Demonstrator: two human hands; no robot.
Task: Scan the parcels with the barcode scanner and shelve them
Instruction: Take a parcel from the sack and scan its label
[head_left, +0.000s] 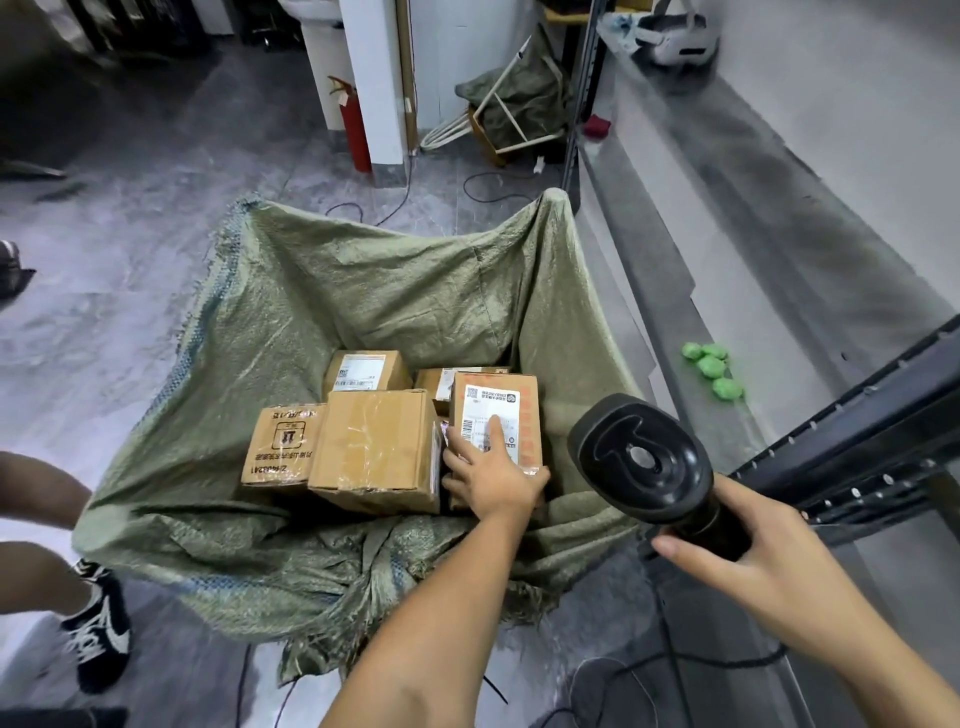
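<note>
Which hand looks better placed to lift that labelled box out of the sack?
The left hand: it already grips the labelled box in the green sack, thumb on its label. The right hand is occupied, holding the barcode scanner.

Red fire extinguisher (355, 132) upright against a white pillar (371, 78) at the far side of the grey marbled floor (130, 208). Crumpled green woven bag (524, 96) draped on a pale frame beside it. Four small bright-green lumps (712, 369) clustered at right. White headset (675, 34) top right. Black-and-white sneaker (98, 631) on a bystander's foot, lower left.
</note>
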